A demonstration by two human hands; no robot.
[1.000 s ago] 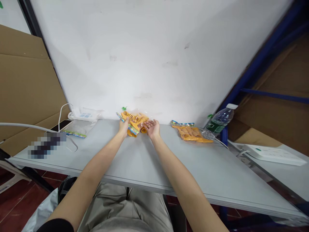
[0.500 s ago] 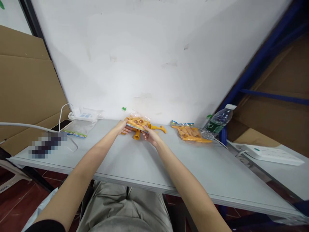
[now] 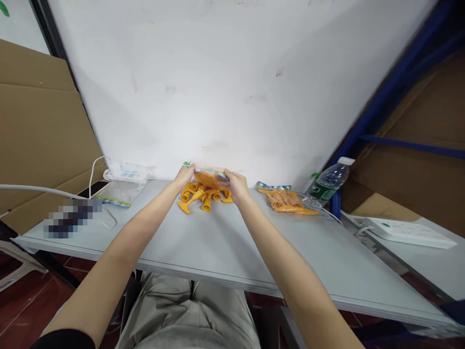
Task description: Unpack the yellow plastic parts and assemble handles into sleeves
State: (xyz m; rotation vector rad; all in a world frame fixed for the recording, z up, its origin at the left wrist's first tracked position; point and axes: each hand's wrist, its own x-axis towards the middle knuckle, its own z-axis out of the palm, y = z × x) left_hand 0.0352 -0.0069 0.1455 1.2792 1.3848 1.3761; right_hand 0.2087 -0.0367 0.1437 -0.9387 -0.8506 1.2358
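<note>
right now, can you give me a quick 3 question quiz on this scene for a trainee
1. True or false: both hands hold the clear bag above the table.
2. What lies on the table right under that bag? A) orange trumpet-shaped pieces B) blue cups C) green balls
3. Fill in: the full bag of orange pieces lies beside a plastic ______ with a white cap.

Key
1. True: left hand and right hand grip its two ends.
2. A: loose orange pieces.
3. Bottle.
</note>
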